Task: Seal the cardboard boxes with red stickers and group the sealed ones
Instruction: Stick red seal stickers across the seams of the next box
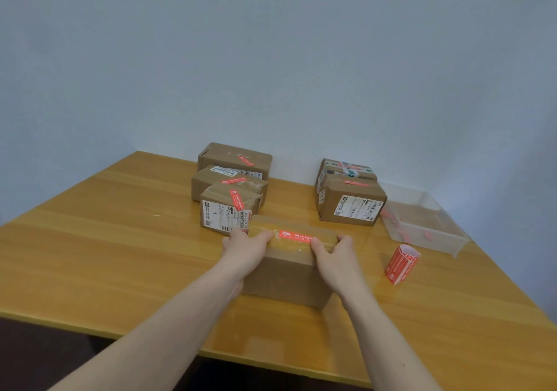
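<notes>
A brown cardboard box (287,273) stands in the middle of the table with a red sticker (294,236) across its taped top seam. My left hand (245,250) grips the box's left top edge. My right hand (334,255) grips its right top edge, thumb on top beside the sticker. Behind it, three boxes with red stickers stand in a row, one behind the other: the nearest (227,212), the middle one (226,184) and the far one (235,157). A roll of red stickers (401,264) stands to the right.
Two more boxes stand at the back right, a near one (351,203) and a far one (346,169), each with a red sticker. A clear plastic tray (422,224) with red scraps sits at the right edge. The wooden table (105,240) meets a pale wall behind.
</notes>
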